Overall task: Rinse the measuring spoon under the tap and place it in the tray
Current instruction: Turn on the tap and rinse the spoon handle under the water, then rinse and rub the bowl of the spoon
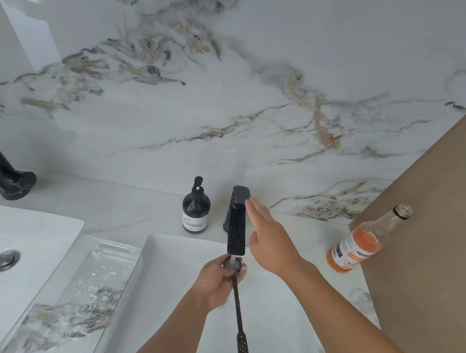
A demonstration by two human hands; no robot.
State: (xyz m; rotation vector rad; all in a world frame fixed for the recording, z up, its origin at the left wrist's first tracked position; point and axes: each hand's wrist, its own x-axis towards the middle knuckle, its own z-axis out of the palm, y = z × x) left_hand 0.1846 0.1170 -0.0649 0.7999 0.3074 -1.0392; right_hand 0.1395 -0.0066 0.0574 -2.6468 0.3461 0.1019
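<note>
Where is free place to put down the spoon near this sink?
The clear tray left of the sink lies bare. Counter between soap bottle and tray is free. Right of the tap, hand and juice bottle crowd.

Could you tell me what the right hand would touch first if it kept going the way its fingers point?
Probably the black tap's handle: the right hand is open, its fingers beside the handle top, though depth is unclear.
</note>
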